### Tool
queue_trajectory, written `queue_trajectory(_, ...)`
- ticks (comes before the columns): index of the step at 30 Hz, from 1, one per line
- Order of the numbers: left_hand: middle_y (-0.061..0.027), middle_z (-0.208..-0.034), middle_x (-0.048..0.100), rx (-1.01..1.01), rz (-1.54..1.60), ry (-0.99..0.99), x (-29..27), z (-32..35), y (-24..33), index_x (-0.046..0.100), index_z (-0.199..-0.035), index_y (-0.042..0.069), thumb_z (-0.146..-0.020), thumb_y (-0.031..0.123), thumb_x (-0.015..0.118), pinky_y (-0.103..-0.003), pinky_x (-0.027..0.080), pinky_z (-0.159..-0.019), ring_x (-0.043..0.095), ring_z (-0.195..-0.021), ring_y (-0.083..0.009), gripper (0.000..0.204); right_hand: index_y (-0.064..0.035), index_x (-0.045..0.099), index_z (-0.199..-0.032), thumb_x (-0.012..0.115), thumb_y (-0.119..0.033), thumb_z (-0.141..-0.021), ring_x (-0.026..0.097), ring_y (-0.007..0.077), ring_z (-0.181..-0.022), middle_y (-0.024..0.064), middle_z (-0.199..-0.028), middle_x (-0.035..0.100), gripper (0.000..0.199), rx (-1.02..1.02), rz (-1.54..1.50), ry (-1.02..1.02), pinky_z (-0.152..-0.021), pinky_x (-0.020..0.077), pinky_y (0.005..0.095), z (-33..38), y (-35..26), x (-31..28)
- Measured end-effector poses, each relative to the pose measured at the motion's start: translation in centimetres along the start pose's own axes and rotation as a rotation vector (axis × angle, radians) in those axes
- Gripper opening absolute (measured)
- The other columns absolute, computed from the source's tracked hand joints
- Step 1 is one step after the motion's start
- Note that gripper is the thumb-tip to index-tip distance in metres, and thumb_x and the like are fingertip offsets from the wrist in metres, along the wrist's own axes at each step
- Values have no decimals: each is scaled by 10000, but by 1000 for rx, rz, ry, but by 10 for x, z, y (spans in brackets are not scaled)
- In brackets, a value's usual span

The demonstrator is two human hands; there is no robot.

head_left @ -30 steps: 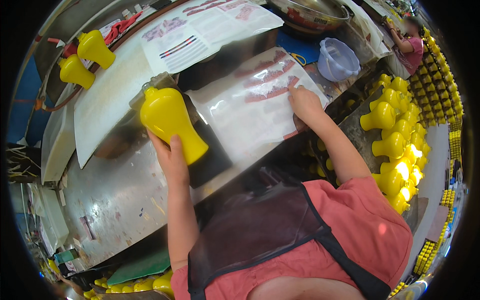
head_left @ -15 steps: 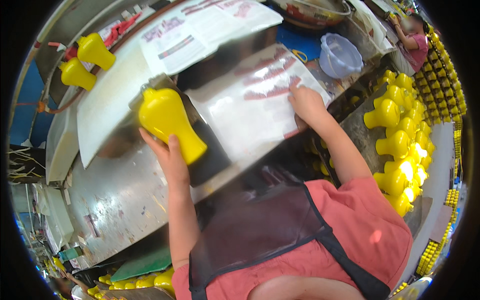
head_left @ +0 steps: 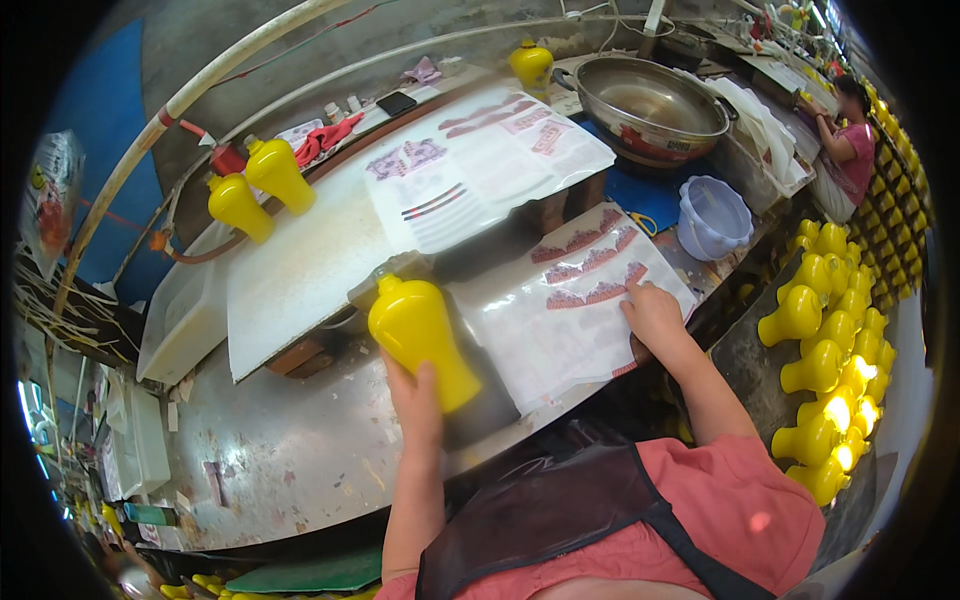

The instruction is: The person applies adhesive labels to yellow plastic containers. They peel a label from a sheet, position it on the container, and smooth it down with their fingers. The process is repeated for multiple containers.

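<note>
A glossy yellow vase [head_left: 421,340] with a narrow neck lies tilted in my left hand [head_left: 415,400], whose fingers wrap its lower left side. The neck points up and left, over a dark block at the edge of a raised white board. To the right, my right hand [head_left: 655,318] rests on a pale sheet [head_left: 530,350] with rows of reddish-purple printed decals. Its thumb and finger are pinched together at the end of a curved decal strip [head_left: 590,294]. Whether the strip is lifted off the sheet cannot be made out.
The white board [head_left: 300,290] carries more decal sheets and two yellow vases [head_left: 277,172]. Beyond stand a metal pan [head_left: 655,105], a lilac plastic tub [head_left: 714,220] and yellow scissors [head_left: 643,223]. Many yellow vases [head_left: 825,365] are racked at right. A co-worker [head_left: 848,150] sits at far right.
The whole view has shifted upward and left, so the board, pan and back wall show more. My left hand still holds the vase, and my right hand stays at the decal strip.
</note>
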State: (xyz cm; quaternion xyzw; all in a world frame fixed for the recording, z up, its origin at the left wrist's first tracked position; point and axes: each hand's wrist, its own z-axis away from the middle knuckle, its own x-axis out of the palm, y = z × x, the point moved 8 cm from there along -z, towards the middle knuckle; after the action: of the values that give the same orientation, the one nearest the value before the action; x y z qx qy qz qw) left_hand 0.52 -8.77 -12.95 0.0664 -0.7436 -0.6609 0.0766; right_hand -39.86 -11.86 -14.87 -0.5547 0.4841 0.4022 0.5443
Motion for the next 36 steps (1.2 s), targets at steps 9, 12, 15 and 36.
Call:
queue_trajectory(9,-160,-1499,456,-13,-9,29,1,3,7,269,-1595,30,-933,105,542,-376,329,-1166,449,-1377,-272,720,10,664,-1060,670,-210,-897,689,418,-863,231,-925,687,274,-2,23,28,-775,557,501,-3,4,0)
queue_trajectory(12,-161,-1500,455,-7,2,26,2,3,9,260,-1599,30,-930,99,541,-376,330,-1166,449,-1377,-273,728,13,663,-1068,667,-212,-900,690,418,-858,233,-924,687,281,2,23,37,-772,558,500,-4,5,1)
queue_trajectory(15,-162,-1506,449,-19,-12,22,2,3,6,247,-1605,31,-932,100,537,-377,327,-1168,445,-1382,-274,737,15,661,-1079,665,-215,-902,691,418,-858,233,-926,687,290,6,23,43,-775,560,500,-3,6,2)
queue_trajectory(36,-136,-1504,468,11,-97,0,0,3,1,220,-1627,57,-1036,181,540,-348,352,-1149,472,-1357,-241,683,10,669,-1145,672,-219,-907,688,417,-890,240,-973,689,330,16,-38,83,-798,558,494,-1,10,3)
